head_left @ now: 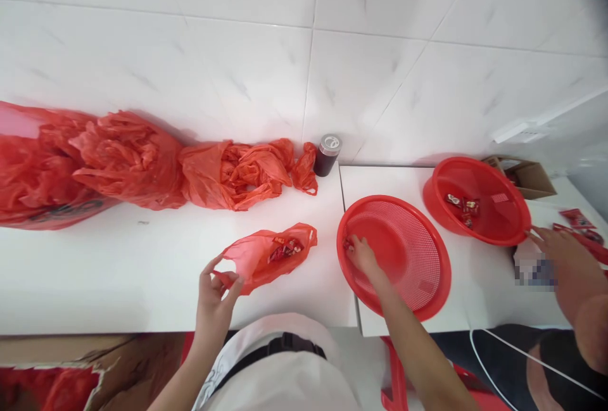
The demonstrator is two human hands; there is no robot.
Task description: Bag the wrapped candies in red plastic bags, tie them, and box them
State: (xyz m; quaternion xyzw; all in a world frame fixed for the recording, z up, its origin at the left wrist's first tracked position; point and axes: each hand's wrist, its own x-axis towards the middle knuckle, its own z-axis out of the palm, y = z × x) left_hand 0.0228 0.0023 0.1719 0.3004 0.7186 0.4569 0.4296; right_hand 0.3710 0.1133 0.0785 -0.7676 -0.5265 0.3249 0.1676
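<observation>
Small red bag point(268, 256) on white counter point(118, 271), wrapped candies point(286, 248) inside; left hand point(216, 297) pinches bag's open edge between thumb and fingers; right hand point(361, 254) reaches into near red mesh basket point(408, 271), fingers curled at left rim, grasp unclear; far red basket point(494, 208) holds few candies; heap of red bags point(142, 167) along wall; dark jar point(327, 154) beside heap; co-worker's hand point(565, 265) at right.

The room was brightly, evenly lit; soft shadows lay under the red bags point(142, 164). Edges bowed from the wide lens, corners darkened, and one patch was pixelated.
</observation>
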